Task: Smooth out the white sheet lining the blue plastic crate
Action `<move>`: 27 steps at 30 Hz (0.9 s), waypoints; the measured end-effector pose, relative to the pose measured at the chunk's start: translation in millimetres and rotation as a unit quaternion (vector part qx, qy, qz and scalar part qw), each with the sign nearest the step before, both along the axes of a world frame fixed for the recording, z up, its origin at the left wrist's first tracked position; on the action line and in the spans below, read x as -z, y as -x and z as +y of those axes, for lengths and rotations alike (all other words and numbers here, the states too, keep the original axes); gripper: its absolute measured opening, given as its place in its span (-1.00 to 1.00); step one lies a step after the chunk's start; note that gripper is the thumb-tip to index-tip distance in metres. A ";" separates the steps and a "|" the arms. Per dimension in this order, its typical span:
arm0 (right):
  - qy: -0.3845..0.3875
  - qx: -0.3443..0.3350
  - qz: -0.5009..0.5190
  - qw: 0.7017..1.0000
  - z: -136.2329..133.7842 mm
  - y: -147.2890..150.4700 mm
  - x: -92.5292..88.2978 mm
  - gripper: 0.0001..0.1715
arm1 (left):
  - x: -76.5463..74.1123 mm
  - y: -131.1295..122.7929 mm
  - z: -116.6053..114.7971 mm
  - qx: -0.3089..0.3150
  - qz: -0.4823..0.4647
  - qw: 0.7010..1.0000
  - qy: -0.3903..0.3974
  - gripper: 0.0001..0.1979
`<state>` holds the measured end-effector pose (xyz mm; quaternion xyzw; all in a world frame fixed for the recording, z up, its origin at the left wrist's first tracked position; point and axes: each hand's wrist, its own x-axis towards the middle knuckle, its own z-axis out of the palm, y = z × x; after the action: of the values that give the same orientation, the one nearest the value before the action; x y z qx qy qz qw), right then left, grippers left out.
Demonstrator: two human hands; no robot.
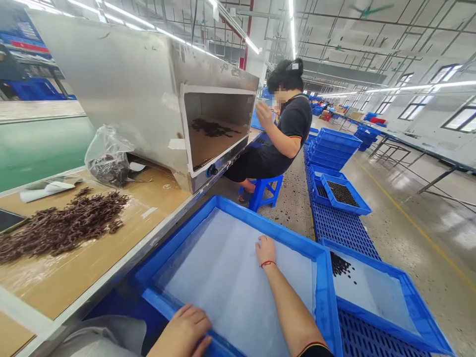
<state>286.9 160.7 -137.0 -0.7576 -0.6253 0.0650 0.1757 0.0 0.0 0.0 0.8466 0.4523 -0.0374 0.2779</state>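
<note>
A large blue plastic tray [327, 297] lies in front of me, lined with a pale translucent sheet [223, 258]. My left hand [186, 331] holds the tray's near rim, with fingers bent over the edge. Farther in, my right hand [266, 250] rests palm down on the sheet toward the far side, with its fingers stretched out and nothing seen in them. A red cord circles that wrist. To the left, a heap of dark brown small pieces [70, 223] lies on the tan worktop [148, 235].
A metal oven-like box [148, 99] with dark pieces inside stands on the bench, beside a clear plastic bag [107, 158]. Beyond sits a co-worker [293, 119] on a blue stool [266, 193]. Right, another blue tray [420, 297] holds black discs; stacked trays [334, 146] stand behind.
</note>
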 end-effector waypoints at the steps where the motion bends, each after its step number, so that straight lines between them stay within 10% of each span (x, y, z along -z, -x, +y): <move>1: 0.005 0.016 -0.009 1.000 4.9 -4.6 0.6 -0.71 | 2.0 -11.3 6.8 0.006 0.031 0.999 0.004 -0.68; 9: 0.025 0.080 -0.064 0.994 17.8 -5.1 15.0 -0.65 | 32.2 -35.3 16.3 0.008 0.136 0.988 0.077 -0.41; 20: 0.036 0.070 -0.047 0.996 23.4 -2.8 -1.5 -0.70 | 27.4 -38.9 23.6 -0.002 0.123 0.988 0.092 -0.49; 27: 0.042 -0.208 0.059 0.975 -53.1 43.6 -47.1 -0.66 | 32.0 -32.0 23.8 -0.026 0.087 0.992 0.091 -0.54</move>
<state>243.3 107.7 -89.9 -0.6124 -0.7546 0.1709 0.1626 32.0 23.8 -32.0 0.7992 0.4913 -0.1446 0.3146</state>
